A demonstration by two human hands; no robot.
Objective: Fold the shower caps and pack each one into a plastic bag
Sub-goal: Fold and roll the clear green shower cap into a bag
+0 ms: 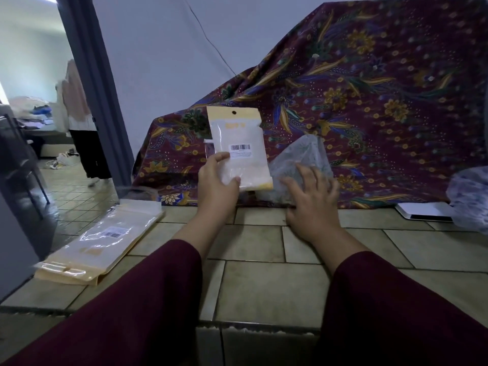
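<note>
- Two forearms in dark red sleeves (383, 307) reach forward over the tiled counter (253, 283), whose near edge runs across the bottom of the view.
- One stack of flat plastic bags (101, 243) with cream-yellow borders lies near the counter's left edge; a barcode label shows on the top one. The number of bags in the stack cannot be told.
- Left hand (215, 184): thumb and fingers pinch the lower part of one plastic bag (239, 146), held upright above the counter's far edge. This bag has a yellow header with one hang hole and one barcode label. A second, thinner sleeve edge seems to show behind it on its left; unclear.
- Right hand (313, 199): fingers spread and laid flat on one translucent patterned shower cap (303, 159), which is folded to a rough triangle at the counter's far edge, just right of the held bag.
- One white flat device (425, 211) lies at the far right of the counter.
- One further bunch of translucent patterned plastic (470, 196) sits at the right edge, partly over the white device.
- One dark red floral cloth (369, 101) is draped over something behind the counter.
- Far left, through a doorway, one person (79, 120) stands in another room, blurred.
</note>
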